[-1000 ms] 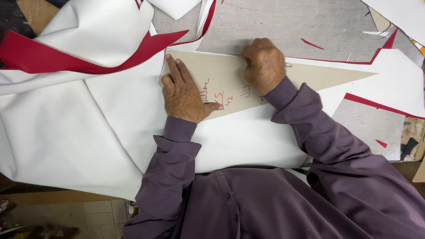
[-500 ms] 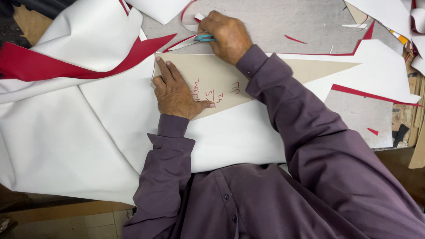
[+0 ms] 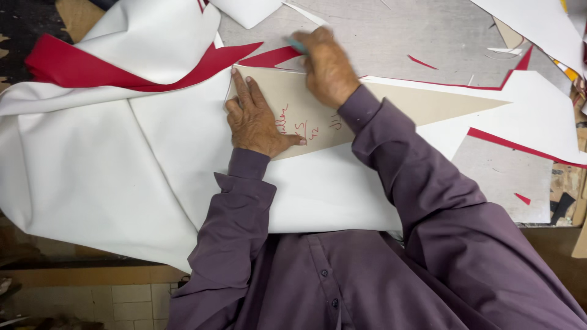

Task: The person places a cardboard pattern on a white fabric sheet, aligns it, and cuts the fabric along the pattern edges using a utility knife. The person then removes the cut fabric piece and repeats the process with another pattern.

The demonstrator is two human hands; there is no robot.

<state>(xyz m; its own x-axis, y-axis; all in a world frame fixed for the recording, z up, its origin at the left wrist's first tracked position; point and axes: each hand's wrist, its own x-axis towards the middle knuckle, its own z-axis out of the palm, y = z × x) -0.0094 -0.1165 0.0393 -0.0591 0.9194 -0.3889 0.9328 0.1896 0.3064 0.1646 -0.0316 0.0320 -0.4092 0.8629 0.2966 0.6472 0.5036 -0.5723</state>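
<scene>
At the far left, a large white sheet [image 3: 92,177] of supple material lies over the desk [image 3: 391,36] and hangs past its near edge; its red underside [image 3: 92,70] shows where the sheet folds back near the top left. My left hand [image 3: 257,119] rests flat on the wide end of a tan triangular cardboard template [image 3: 422,101], fingers spread, index finger extended along the template's left edge, thumb pointing right beside red handwritten marks. This grip is open and pressing down; it pinches nothing. The template lies on the white sheet, its wide end under my left hand and its point tapering away to the right. My right hand [image 3: 327,64] sits at the template's upper edge, just right of the left hand, fingers curled together around a slim teal pen [image 3: 298,46] whose tip shows at the upper left of the fist, close to the template's top corner. The hand is slightly blurred. Further right, thin red offcuts [image 3: 422,61] lie on the bare grey desk, and another white piece [image 3: 538,116] edged with a red strip [image 3: 520,146] covers the right-hand area.
</scene>
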